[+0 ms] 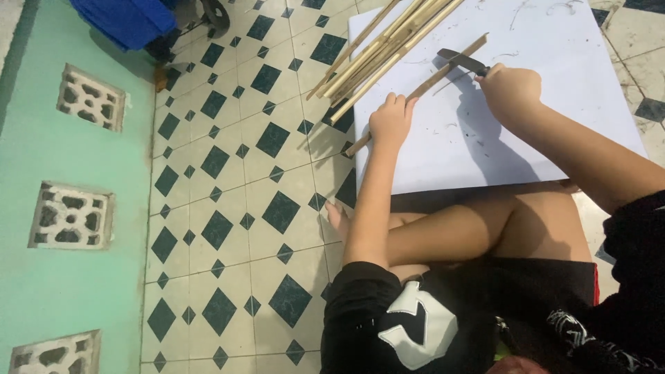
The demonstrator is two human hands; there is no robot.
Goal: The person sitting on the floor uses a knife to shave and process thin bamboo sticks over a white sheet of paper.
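From the head camera, looking down, a person sits cross-legged on a tiled floor [228, 208] patterned with dark diamonds, with a large white sheet [526, 104] spread in front of the knees. The left hand [391, 121] is closed over a long bamboo strip [433, 82], fingers curled across it and pressing it down near the sheet's left edge; the strip runs diagonally from below that hand up toward the right. The right hand [509, 90] is clenched around the handle of a dark-bladed knife [463, 61], whose blade lies across the strip's upper part, touching it. A bundle of bamboo sticks [377, 48] lies just beside the strip, slanting from the sheet's top edge down over its left edge onto the floor. Thin shavings and specks are scattered on the sheet. To the left runs a green wall [41, 152] with patterned vent blocks, and a blue object [128, 21] sits at the top.
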